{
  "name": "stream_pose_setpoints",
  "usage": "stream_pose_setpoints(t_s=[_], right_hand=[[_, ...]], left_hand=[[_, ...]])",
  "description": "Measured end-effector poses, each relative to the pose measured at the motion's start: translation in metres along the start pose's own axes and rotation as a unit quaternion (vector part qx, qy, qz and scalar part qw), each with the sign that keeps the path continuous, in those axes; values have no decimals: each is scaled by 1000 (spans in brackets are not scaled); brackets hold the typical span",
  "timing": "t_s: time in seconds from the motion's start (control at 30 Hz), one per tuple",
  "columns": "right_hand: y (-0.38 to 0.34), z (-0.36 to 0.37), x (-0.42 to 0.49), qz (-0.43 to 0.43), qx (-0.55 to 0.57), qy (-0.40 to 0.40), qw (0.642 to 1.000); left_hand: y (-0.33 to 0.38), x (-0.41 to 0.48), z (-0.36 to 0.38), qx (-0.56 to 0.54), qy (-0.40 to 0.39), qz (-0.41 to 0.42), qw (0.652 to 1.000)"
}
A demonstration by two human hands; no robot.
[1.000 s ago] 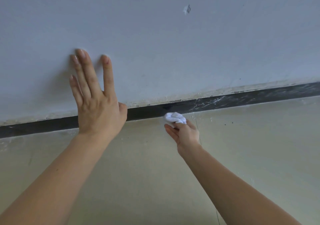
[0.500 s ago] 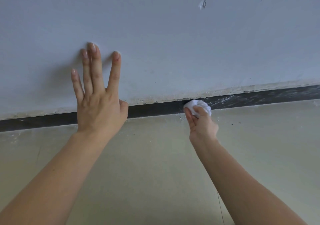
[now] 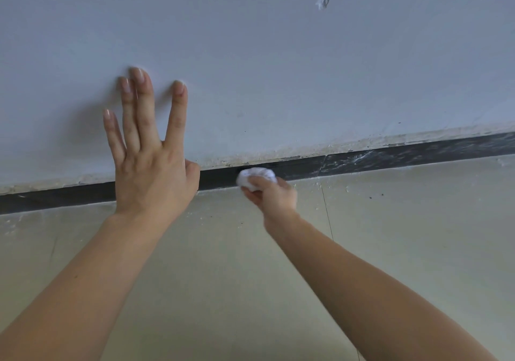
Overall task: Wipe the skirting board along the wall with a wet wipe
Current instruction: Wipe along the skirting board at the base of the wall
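A dark skirting board (image 3: 390, 158) runs along the foot of a pale grey wall (image 3: 278, 68), sloping up to the right. Its right stretch carries white smears and dust. My right hand (image 3: 271, 197) is shut on a bunched white wet wipe (image 3: 256, 177), which is pressed against the board near the middle. My left hand (image 3: 150, 160) lies flat on the wall with fingers spread, its heel covering a piece of the board.
A beige tiled floor (image 3: 390, 249) lies below the board, with white crumbs and dark specks near the wall. Chipped plaster lines the wall's lower edge (image 3: 362, 142). A small white chip mark (image 3: 322, 1) sits high on the wall.
My right hand swept the wipe right along the board, then back left toward my left hand. My left hand stays pressed on the wall.
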State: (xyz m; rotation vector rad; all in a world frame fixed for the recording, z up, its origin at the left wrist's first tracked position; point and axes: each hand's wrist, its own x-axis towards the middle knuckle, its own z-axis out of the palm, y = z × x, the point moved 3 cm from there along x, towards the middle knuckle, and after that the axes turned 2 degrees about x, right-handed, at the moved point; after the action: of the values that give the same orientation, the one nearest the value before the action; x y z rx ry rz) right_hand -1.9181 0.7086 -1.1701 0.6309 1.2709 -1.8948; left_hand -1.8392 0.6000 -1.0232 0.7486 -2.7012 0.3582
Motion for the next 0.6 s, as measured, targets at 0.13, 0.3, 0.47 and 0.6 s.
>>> stream_pose_setpoints(t_s=[0.13, 0.3, 0.47, 0.6], right_hand=[[-50, -62, 5, -45, 163, 86, 982], [-69, -96, 9, -39, 160, 93, 982], [-9, -47, 14, 70, -42, -3, 997], [-17, -40, 23, 25, -63, 39, 997]], left_hand=[[3, 0, 2, -9, 2, -9, 1000], [9, 3, 4, -13, -1, -11, 1000], [20, 2, 4, -9, -11, -25, 1000], [21, 1, 3, -8, -20, -25, 999]])
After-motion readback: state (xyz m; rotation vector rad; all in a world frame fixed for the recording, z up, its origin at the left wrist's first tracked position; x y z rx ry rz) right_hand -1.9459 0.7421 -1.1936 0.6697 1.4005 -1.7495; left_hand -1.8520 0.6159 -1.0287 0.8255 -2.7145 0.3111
